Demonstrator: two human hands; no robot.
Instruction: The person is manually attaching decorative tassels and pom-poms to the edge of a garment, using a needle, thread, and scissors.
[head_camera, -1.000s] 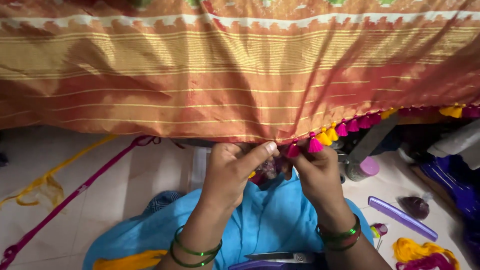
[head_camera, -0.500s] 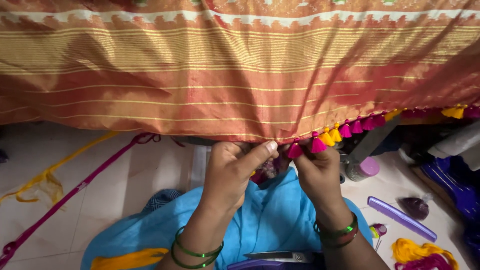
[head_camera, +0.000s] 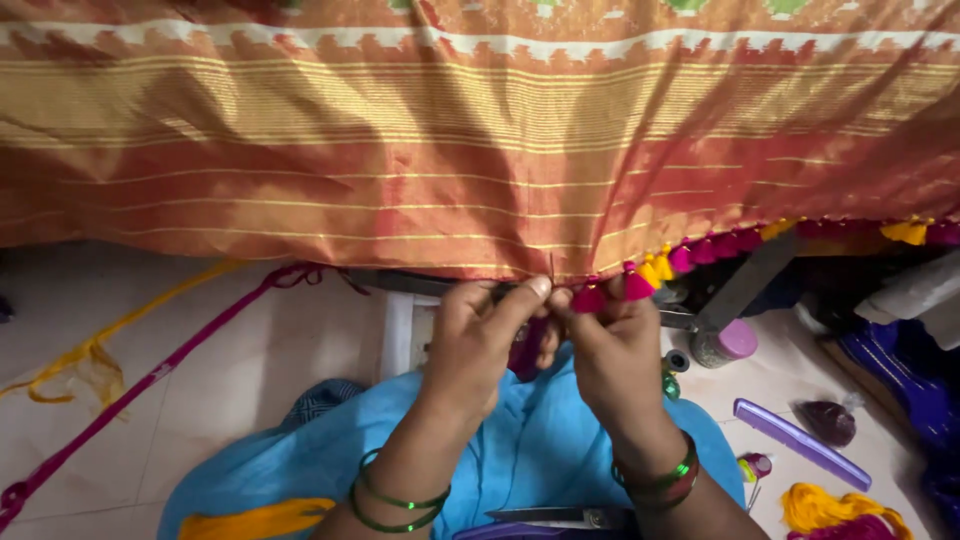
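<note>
head view is showing both hands meeting at the lower edge of an orange cloth (head_camera: 480, 170) with gold stripes, which is hanging across the whole upper part of the picture. left hand (head_camera: 478, 340) is pinching the hem (head_camera: 500, 274) between thumb and forefinger, thumb tip pointing right. right hand (head_camera: 610, 345) is gripping the same edge just beside it, fingers curled, a pink tassel (head_camera: 588, 298) sitting right at its fingertips. a thin thread (head_camera: 551, 268) is standing up between the two hands; which hand is holding it cannot be told. more tassels (head_camera: 690, 255), pink and yellow by turns, are running along the hem to the right. green bangles (head_camera: 395, 495) are circling both wrists. below the hands a blue lap cloth (head_camera: 530, 450) is spreading, with scissors (head_camera: 560, 517) lying on it near the bottom edge. on the floor at right a purple comb (head_camera: 800, 442) is lying near a jar (head_camera: 725, 343) with a pink lid and a heap of yellow and pink yarn (head_camera: 840, 510). at left a pink strip (head_camera: 150, 380) and a yellow strip (head_camera: 90, 355) are trailing over the tiles.
</note>
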